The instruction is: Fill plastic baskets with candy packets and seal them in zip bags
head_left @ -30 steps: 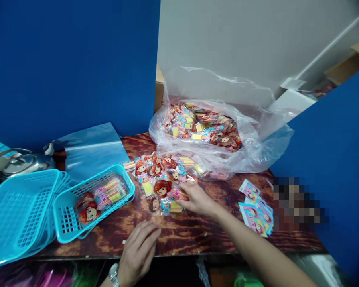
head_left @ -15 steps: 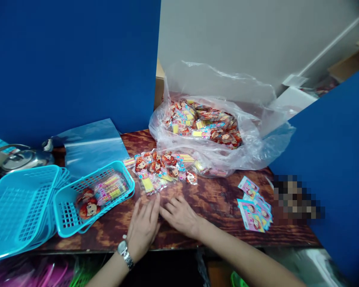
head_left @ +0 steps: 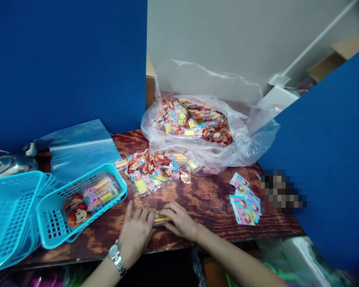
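Where the dark-stained wooden counter spreads out under and beyond the grip, both forearms extend over its near edge, the left one from the lower left and the right one from the lower right, so that the hands nearly meet. Beyond the grip and somewhat to its right, an open clear plastic bag holds many printed packets. Far to the left of the grip is a stack of blue baskets; nearer on that same side, one blue basket contains packaged goods. A pile of packets lies just beyond the grip, apart from the fingers, and a group of printed cards lies well to its right.

The left hand is low over the counter with its back upward, the fingers pointing forward and bent at the tips; a silver watch is on its wrist. The right hand points to the left, with curved fingers. Between the two hands is a narrow yellow-and-pink packet. The right grip is closed around its right end, while the left fingertips meet its left end; whether they pinch it, I cannot tell.
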### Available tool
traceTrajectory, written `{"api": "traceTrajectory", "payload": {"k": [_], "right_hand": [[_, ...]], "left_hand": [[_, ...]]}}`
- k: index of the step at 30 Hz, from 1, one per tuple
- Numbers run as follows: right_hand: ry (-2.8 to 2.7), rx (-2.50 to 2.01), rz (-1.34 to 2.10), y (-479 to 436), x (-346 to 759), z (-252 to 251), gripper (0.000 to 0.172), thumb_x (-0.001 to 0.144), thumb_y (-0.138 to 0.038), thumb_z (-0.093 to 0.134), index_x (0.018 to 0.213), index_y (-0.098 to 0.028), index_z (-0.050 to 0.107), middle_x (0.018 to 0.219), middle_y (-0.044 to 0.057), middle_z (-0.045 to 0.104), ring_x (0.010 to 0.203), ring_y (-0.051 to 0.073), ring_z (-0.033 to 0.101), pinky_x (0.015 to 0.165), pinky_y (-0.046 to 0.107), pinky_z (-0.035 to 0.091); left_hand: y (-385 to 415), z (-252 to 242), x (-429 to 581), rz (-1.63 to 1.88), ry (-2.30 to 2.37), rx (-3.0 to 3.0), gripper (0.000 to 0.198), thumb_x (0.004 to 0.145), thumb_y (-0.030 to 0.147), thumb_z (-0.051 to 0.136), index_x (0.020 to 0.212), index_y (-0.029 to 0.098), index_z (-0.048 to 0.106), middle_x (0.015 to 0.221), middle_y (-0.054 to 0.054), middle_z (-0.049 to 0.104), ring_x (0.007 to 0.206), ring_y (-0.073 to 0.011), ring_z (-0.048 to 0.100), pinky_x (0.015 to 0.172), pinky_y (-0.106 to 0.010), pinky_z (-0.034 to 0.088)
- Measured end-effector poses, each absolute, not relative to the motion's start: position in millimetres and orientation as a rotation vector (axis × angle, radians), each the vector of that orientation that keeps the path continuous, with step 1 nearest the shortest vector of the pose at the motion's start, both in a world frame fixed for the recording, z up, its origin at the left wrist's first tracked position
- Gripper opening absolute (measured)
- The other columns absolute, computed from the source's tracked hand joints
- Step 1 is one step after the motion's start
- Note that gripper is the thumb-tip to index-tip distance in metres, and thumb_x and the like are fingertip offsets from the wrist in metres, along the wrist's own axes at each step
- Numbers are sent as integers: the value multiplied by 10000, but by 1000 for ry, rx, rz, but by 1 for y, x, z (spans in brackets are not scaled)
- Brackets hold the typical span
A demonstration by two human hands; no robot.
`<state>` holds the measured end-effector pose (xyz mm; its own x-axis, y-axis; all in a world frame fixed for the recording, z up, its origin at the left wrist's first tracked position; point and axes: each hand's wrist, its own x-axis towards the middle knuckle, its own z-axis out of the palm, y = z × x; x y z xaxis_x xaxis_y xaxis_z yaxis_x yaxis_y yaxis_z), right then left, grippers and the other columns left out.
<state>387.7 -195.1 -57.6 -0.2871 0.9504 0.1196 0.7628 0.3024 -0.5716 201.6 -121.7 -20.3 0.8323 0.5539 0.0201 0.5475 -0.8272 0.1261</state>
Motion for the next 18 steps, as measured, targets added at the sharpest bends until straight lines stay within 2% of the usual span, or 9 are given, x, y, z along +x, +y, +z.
{"api": "traceTrajectory", "payload": {"k": [2,5,8,10,12,18], "right_hand": [[-2248,-1475,612,-186,388,-50,291,872,-333,498,1122,-188,529,1017,94,567,964,194,520,848,322,443],[-2338,-1375,696,-163,407,-32,405,837,-464,539,1145,-200,532,1062,74,577,995,181,527,883,294,427],[-2078,-1716,382,-129,444,-19,395,913,-395,418,1254,-206,481,1254,99,504,1181,204,426,1010,361,331],[-1897,-2030,146,-106,466,-18,476,907,-371,428,1351,-200,397,1381,126,388,1291,256,294,1056,444,250],[-1904,-2212,102,-90,478,-22,566,876,-388,485,1393,-206,347,1445,127,301,1337,303,195,1063,491,213],[-1969,-2351,134,-111,433,-51,557,888,-416,460,1408,-277,315,1464,100,287,1311,351,226,992,532,290]], "left_hand": [[-121,-17,204,-14,860,2907,264,818,110,509,1059,175,595,891,-56,647,837,-227,599,945,-532,358],[-122,-20,203,-117,825,2921,305,805,27,468,1045,160,600,870,-62,640,788,-213,600,781,-401,481],[-124,-27,200,-129,796,2966,366,770,-22,453,1059,152,596,905,-74,635,794,-212,594,728,-364,499],[-125,-29,199,-123,791,2985,381,759,-33,446,1060,148,596,900,-75,633,788,-211,593,728,-367,502],[-126,-30,199,-110,792,2999,400,751,-43,440,1065,151,594,893,-72,633,782,-207,592,726,-363,504],[-130,-33,199,-81,817,2993,374,749,-18,473,1035,183,607,884,-50,636,775,-191,586,729,-333,501]]}}
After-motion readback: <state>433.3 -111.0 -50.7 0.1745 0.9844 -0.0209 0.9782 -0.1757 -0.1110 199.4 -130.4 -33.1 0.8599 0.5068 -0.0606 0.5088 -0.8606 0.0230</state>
